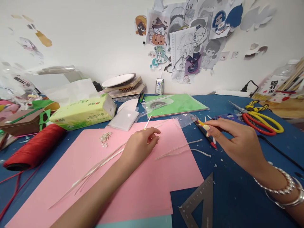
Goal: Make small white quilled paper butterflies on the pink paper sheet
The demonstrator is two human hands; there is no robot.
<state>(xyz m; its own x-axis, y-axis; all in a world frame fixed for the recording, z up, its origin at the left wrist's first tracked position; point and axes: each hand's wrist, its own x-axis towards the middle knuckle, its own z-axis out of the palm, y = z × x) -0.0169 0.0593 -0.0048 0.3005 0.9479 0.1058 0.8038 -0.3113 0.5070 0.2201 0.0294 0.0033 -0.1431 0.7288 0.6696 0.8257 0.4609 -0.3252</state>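
Note:
My left hand [140, 144] rests on a large pink paper sheet [114, 177], fingers curled in a pinch round a thin white stick [147, 122] that pokes up behind the knuckles. Long pale paper strips [99, 164] lie under and beside that hand. My right hand [234, 141], with bracelets on the wrist, hovers over the blue mat, fingers pinched on a red and black pencil [206, 135] at the pink sheet's right edge. More thin strips [182, 148] lie between the two hands.
A red thread spool [33, 147] and green tissue pack [83, 112] sit at the left. A green sheet [175, 104] lies behind, yellow and red scissors [261, 118] at the right, a grey set square [201, 202] in front. Small white pieces [105, 138] lie on the pink sheet.

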